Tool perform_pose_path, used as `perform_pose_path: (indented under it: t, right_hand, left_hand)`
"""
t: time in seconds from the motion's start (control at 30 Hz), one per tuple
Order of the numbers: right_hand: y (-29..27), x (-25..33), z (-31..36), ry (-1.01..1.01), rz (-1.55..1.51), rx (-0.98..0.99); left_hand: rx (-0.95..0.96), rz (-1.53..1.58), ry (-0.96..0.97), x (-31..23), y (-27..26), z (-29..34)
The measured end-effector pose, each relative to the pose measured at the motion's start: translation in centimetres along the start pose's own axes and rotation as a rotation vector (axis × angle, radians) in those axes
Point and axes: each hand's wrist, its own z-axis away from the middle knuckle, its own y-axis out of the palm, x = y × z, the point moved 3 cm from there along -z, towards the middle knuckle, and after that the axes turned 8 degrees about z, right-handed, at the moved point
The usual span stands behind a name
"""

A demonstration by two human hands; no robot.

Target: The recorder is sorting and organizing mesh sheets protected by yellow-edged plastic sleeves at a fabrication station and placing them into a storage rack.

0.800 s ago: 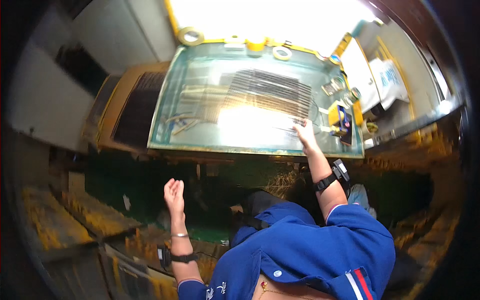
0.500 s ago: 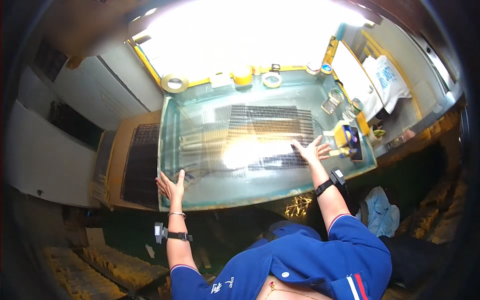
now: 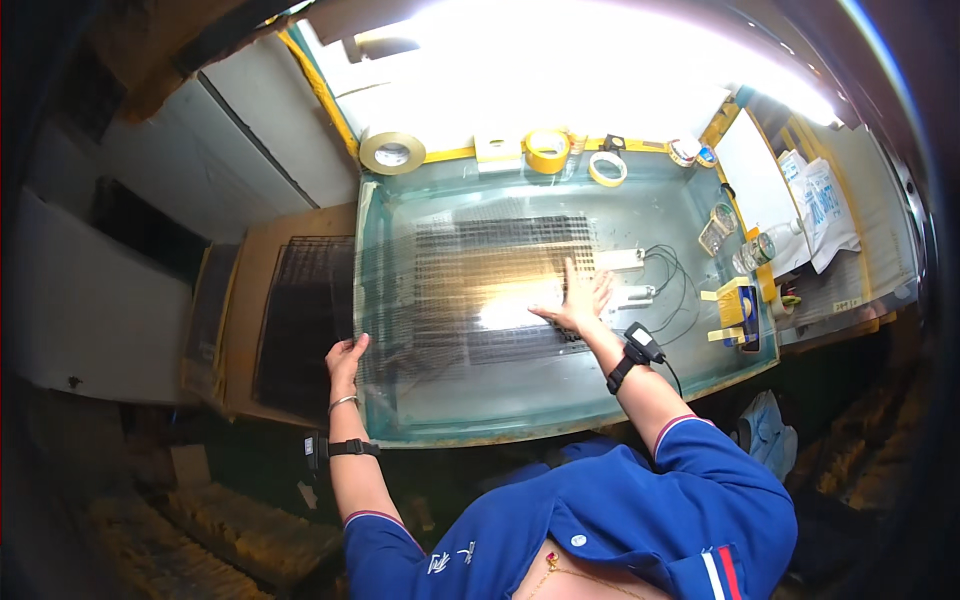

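A dark, see-through gridded sheet (image 3: 505, 232) lies on the glass-topped, lit table (image 3: 650, 385), its left part faint and blurred. My right hand (image 3: 578, 298) is spread over the sheet's right edge, fingers apart, palm down. At the table's left edge, my left hand (image 3: 346, 358) has curled fingers with the thumb up, closed at the sheet's blurred left margin. What lies between those fingers is partly hidden. Two small pale blocks (image 3: 620, 260) with black cables rest just right of the sheet.
Left of the table, another stack of dark gridded sheets (image 3: 305, 330) lies on a brown board (image 3: 245, 340). Tape rolls (image 3: 547, 150) line the back ledge. Glass jars (image 3: 752, 253) and a yellow-blue tape holder (image 3: 735, 310) stand at the right. A bright lamp (image 3: 785, 90) glares above.
The gridded sheet has shifted left across the table, uncovering the blocks and cables. My right hand has moved left with it. My left hand's fingers have gone from spread to curled.
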Motion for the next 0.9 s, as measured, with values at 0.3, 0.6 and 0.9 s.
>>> perform_pose_path:
  t: [0.3,0.6,0.9]
  right_hand:
    - [3.8,10.8,6.3,-0.342,0.012,-0.059]
    - [5.4,12.1,9.0,-0.371,-0.086,-0.187]
    - [4.7,10.6,7.6,-0.542,-0.090,-0.296]
  left_hand:
    - [0.391,0.379,-0.366,0.0,-7.6,3.7]
    - [0.588,0.628,-0.506,-1.5,-11.3,3.6]
    - [0.574,0.473,-0.419,-4.2,-9.4,-2.4]
